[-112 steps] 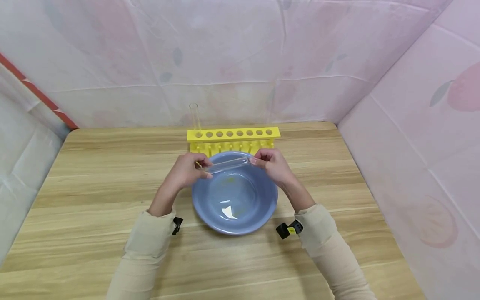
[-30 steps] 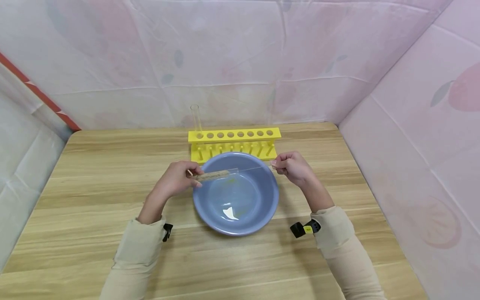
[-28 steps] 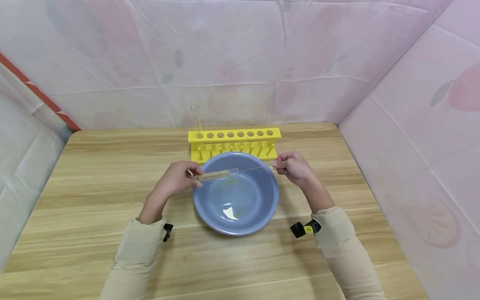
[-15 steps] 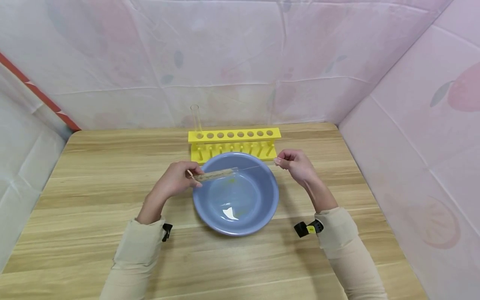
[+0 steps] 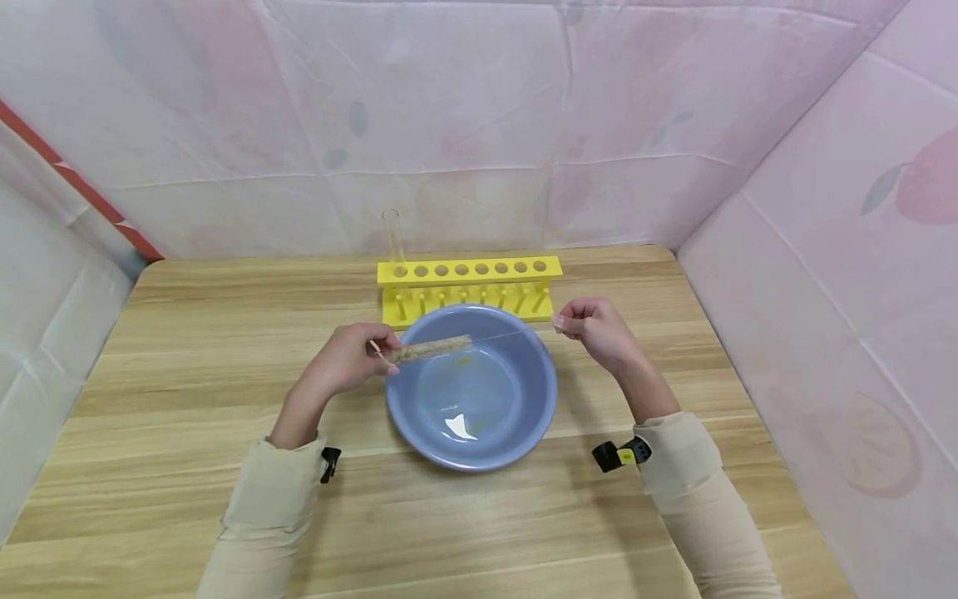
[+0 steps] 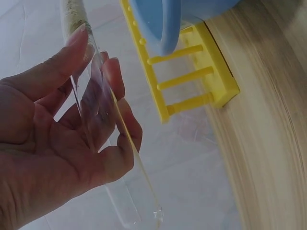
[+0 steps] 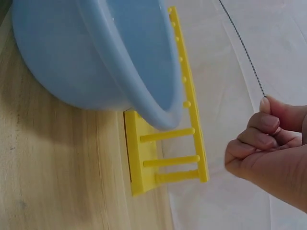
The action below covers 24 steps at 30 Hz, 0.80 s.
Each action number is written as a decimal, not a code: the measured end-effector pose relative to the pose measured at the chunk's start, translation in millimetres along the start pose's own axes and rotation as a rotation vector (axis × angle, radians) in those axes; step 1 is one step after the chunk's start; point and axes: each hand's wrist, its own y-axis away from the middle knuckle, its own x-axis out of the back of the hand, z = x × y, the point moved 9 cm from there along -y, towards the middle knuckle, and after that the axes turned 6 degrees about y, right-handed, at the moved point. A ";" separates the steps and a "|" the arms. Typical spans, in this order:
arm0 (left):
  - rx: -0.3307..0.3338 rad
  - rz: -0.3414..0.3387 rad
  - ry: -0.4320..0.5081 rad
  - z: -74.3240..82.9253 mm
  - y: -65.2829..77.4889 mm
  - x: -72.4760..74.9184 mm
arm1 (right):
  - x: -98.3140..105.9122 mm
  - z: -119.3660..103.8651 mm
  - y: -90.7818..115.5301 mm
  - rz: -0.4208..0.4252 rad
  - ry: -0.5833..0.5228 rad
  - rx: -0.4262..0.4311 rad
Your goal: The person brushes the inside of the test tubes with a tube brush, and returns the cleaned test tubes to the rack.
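My left hand (image 5: 352, 362) holds a clear glass test tube (image 6: 122, 191) over the left rim of the blue basin (image 5: 471, 453). In the left wrist view, thumb and fingers wrap the tube, its rounded end pointing down. Pale bristles of a test tube brush (image 5: 434, 348) show toward the tube's mouth, above the basin. My right hand (image 5: 599, 331) pinches the brush's thin twisted wire handle (image 7: 244, 48) between thumb and index finger, just right of the basin. The other right fingers are curled in.
Behind the basin stands a yellow test tube rack (image 5: 470, 270) with a row of holes and pegs. Another clear test tube (image 5: 392, 237) stands upright in its leftmost hole. Patterned fabric walls (image 5: 464, 100) enclose the wooden table (image 5: 449, 532).
Since the earliest frame, my right hand has moved right from the tube's mouth, and the bristles and wire have come into sight. Over the last second it has drifted slightly further right.
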 end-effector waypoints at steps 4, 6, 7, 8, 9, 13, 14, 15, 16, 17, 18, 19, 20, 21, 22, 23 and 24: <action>-0.009 0.012 -0.021 1.5 1.1 0.8 | -4.6 5.1 0.5 -0.060 -0.198 -0.071; -0.011 0.013 -0.024 1.4 1.5 0.8 | -5.2 6.6 1.1 -0.079 -0.259 -0.090; -0.015 0.011 -0.023 1.8 1.8 0.7 | -5.1 7.0 1.4 -0.085 -0.278 -0.096; -0.018 0.011 -0.022 2.1 2.0 0.7 | -4.7 7.4 1.6 -0.087 -0.287 -0.100; -0.021 0.010 -0.023 1.9 2.0 0.8 | -4.1 7.3 1.7 -0.087 -0.291 -0.097; -0.027 0.004 -0.017 1.4 2.3 1.8 | -0.3 6.4 1.5 -0.063 -0.245 -0.060; -0.026 0.003 -0.014 1.0 2.3 2.1 | 1.1 5.8 1.6 -0.053 -0.218 -0.045; -0.028 0.000 -0.011 0.7 2.4 2.3 | 2.5 5.4 1.7 -0.042 -0.189 -0.030; -0.027 -0.005 -0.005 0.6 2.6 2.3 | 4.1 5.1 1.9 -0.030 -0.152 -0.016; -0.027 -0.008 -0.001 0.2 2.6 2.3 | 5.8 5.1 2.0 -0.017 -0.108 -0.002; -0.029 -0.012 0.006 0.1 2.8 2.4 | 7.4 4.7 2.3 -0.004 -0.068 0.014; -0.031 -0.015 0.012 -0.1 3.0 2.5 | 8.8 4.5 2.6 0.007 -0.030 0.029; -0.034 -0.019 0.021 -0.3 3.2 2.5 | 10.1 4.3 2.7 0.017 0.005 0.044; -0.032 -0.023 0.026 -1.2 3.5 2.5 | 11.4 4.2 2.7 0.028 0.031 0.060; -0.028 -0.027 0.031 -2.1 3.8 2.5 | 12.6 3.6 2.8 0.037 0.056 0.078; -0.026 -0.030 0.037 -2.9 3.9 2.6 | 13.6 3.1 2.8 0.045 0.068 0.096; -0.022 -0.034 0.041 -3.8 4.3 2.6 | 14.6 2.1 3.0 0.054 0.075 0.118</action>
